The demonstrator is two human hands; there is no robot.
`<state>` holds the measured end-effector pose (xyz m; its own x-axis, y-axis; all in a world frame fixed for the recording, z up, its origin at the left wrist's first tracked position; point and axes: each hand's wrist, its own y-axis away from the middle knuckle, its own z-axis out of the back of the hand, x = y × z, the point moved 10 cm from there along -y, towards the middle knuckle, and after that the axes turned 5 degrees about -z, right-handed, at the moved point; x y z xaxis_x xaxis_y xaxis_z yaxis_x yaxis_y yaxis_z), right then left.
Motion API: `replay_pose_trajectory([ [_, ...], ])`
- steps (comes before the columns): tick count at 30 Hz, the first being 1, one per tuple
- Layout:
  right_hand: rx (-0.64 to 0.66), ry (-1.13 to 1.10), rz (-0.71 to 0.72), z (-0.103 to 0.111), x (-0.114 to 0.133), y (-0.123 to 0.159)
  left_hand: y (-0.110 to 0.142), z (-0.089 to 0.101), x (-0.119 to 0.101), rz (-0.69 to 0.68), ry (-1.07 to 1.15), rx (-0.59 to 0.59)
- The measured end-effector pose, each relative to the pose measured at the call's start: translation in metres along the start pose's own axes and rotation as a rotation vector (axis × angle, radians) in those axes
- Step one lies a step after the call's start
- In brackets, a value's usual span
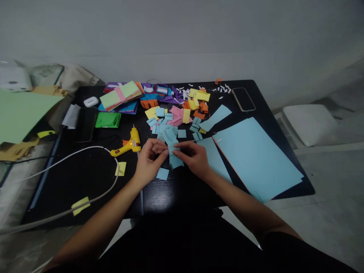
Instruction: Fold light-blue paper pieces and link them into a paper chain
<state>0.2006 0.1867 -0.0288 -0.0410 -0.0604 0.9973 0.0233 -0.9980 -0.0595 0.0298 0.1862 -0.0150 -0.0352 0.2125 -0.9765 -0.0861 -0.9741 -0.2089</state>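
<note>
Between my two hands is a creased strip of light blue paper (171,141), held above the black table. My left hand (151,156) pinches its left edge with thumb and forefinger. On the other side, my right hand (193,155) grips the right edge, thumb toward the strip. A small blue paper square (163,174) lies on the table below my left fingers. Just beyond the hands is a heap of cut and folded blue paper pieces (163,120). A yellow glue gun (131,144) rests to the left of my left hand.
Large blue sheets (258,155) cover the table's right side, with a phone (243,99) behind them. Stacked coloured papers (122,95), green papers (108,120) and orange and yellow scraps (199,102) lie at the back. A white cable (113,182) loops across the left.
</note>
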Motion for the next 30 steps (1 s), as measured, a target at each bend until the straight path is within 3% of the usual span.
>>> replay_pose_trajectory([
  [4, -0.006, 0.018, 0.013, 0.001, 0.002, 0.0, 0.0, 0.001, -0.006, -0.046, -0.131, 0.035],
  [17, -0.025, -0.055, 0.002, 0.005, 0.003, 0.0, 0.003, 0.008, -0.009, -0.148, -0.211, -0.018],
  [30, -0.083, 0.05, 0.151, 0.009, 0.016, 0.006, 0.004, 0.003, -0.041, -0.393, -0.37, -0.002],
])
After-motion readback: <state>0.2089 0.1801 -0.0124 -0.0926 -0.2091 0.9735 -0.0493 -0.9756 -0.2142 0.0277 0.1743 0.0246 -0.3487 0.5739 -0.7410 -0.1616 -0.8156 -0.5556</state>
